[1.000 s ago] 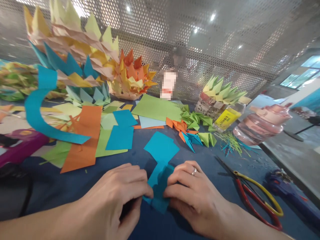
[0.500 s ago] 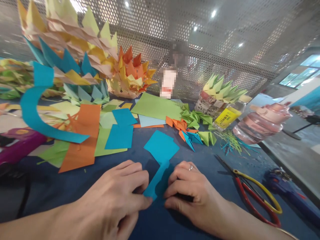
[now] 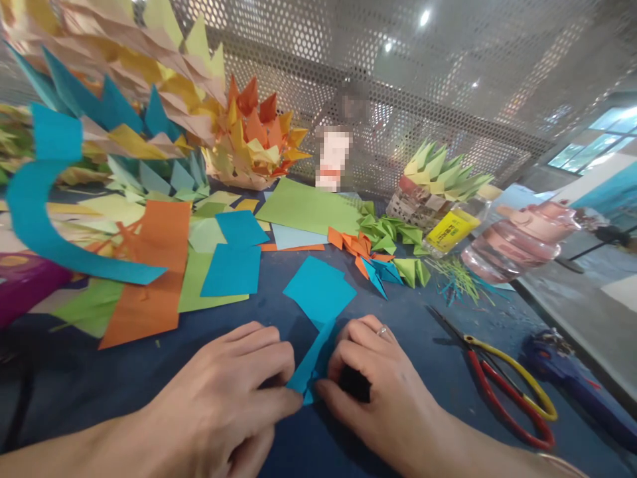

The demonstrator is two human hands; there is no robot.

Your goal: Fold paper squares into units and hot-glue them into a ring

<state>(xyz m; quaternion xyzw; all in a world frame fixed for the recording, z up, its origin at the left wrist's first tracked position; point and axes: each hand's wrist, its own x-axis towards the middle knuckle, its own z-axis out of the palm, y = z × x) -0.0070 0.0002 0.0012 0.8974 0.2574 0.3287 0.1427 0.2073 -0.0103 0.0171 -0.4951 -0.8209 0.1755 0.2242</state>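
A folded piece of blue paper (image 3: 312, 362) stands between my two hands at the front middle of the dark blue table. My left hand (image 3: 243, 385) has curled fingers, with its thumb and fingertips gripping the paper's lower left corner. On the other side, my right hand (image 3: 373, 372), with a ring on one finger, has its fingers bent round and its tips closed at the paper's right edge. Just beyond lie blue paper squares (image 3: 320, 289), overlapping each other. Small folded blue pieces (image 3: 382, 273) rest farther right, beside orange and green ones.
Scissors (image 3: 502, 385) and a blue glue gun (image 3: 577, 385) lie at the right. Behind are a yellow-labelled bottle (image 3: 450, 231), a pink bottle (image 3: 517, 242) and large folded-paper models (image 3: 259, 143). Loose sheets and a curled blue strip (image 3: 30, 212) are at the left.
My right hand's thumb and fingertips have come in to the blue paper, which is now bent at its lower end. The view has shifted slightly.
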